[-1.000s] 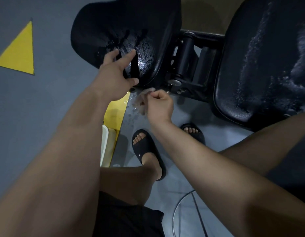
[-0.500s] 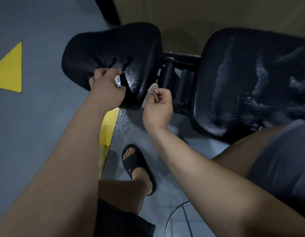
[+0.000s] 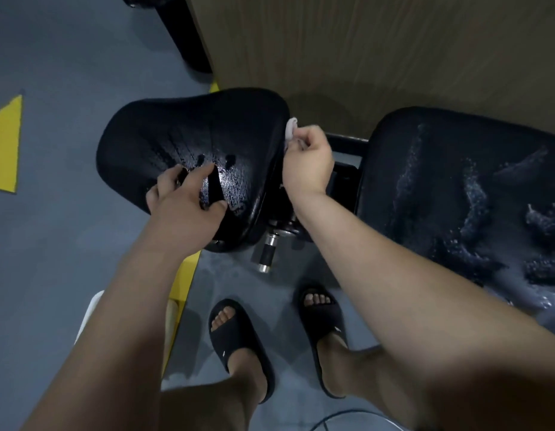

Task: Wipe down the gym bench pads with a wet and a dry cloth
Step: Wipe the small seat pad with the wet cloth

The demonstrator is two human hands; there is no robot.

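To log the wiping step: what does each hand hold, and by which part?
The right hand pinches a pale cloth by its lower part, at the seat pad's edge. The left hand holds nothing; its fingers rest on the pad.

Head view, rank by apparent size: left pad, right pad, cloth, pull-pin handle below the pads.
1. right pad, largest even though the frame cuts it off
2. left pad
3. pull-pin handle and cloth: look alike, not ranked. The cloth is mostly bunched inside the right hand, so only a small part shows.
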